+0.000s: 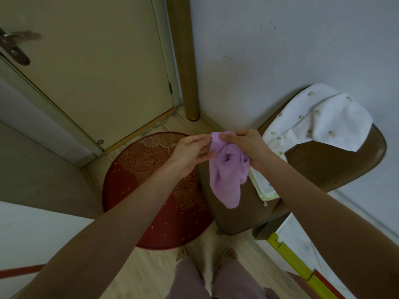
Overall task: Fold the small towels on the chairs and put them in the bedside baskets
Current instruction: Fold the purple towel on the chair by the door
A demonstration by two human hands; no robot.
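Both hands (220, 147) pinch towel (226, 171) — bunched.

No writing can be read anywhere. The folded paper (264, 186) on the brown chair (323, 165), just beside the purple towel (226, 173), carries lines of small print, but they are too blurred to make out.

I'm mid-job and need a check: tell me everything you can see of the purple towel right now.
The purple towel is small, lilac, soft terry-like cloth, bunched and unfolded. It hangs in the air over the brown chair, touching neither seat nor floor as far as shows. The left hand pinches its top edge; the right hand grips the gathered upper part. Its lower end dangles in a loose point.
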